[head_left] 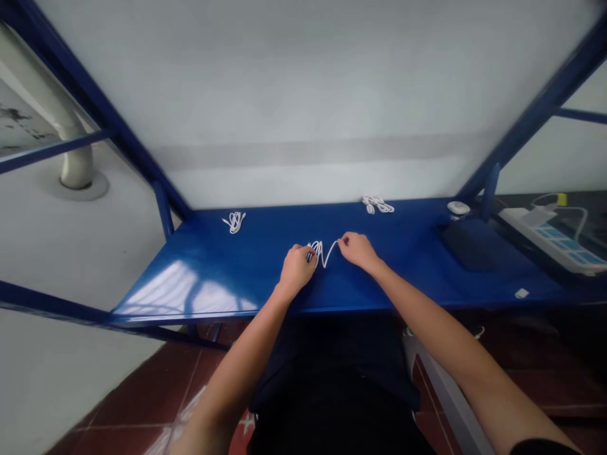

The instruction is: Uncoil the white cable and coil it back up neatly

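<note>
A white cable in loose coils stretches between my two hands, just above or on the blue shelf. My left hand is closed on the coiled part at its left side. My right hand pinches a single strand of the same cable, drawn up to the right. The fingertips partly cover both gripped spots, so the plug ends cannot be made out.
A small white coiled cable lies at the back left, and a larger white bundle at the back right. Further right are a white round object, a dark flat object, a small white piece and a power strip.
</note>
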{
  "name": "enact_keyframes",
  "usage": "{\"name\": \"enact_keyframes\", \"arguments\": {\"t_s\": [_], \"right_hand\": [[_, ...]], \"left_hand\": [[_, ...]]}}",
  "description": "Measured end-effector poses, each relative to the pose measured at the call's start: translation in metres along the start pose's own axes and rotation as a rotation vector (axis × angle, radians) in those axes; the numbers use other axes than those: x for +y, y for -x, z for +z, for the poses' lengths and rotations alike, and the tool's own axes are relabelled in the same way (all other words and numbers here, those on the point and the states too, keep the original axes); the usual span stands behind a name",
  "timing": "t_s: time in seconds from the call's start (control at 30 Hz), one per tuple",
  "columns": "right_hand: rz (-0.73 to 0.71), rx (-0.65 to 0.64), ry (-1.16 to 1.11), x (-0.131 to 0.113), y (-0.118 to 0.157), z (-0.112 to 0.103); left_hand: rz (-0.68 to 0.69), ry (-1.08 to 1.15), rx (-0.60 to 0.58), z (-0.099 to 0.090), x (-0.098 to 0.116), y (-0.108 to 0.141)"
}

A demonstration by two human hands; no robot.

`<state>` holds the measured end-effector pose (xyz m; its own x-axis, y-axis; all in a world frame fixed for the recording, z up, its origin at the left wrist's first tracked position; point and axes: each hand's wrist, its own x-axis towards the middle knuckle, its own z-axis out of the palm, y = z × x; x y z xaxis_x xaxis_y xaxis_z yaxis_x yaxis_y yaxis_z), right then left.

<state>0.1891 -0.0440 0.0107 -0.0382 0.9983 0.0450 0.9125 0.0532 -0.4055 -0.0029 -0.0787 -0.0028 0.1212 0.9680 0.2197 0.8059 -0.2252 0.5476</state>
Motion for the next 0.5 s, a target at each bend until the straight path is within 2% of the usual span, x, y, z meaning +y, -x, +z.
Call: {"name": "enact_keyframes", "arguments": {"t_s": [0.2,0.5], "right_hand": [[0.099,-0.005,0.036,-0.018,0.003,0.003],[0.132,0.034,0.117,-0.032,0.015,0.011]], "left_hand": [[0.008,-0.027,0.015,0.009,0.007,0.002],[0.006,-0.062,0.041,0.011,0.009,0.008]]}}
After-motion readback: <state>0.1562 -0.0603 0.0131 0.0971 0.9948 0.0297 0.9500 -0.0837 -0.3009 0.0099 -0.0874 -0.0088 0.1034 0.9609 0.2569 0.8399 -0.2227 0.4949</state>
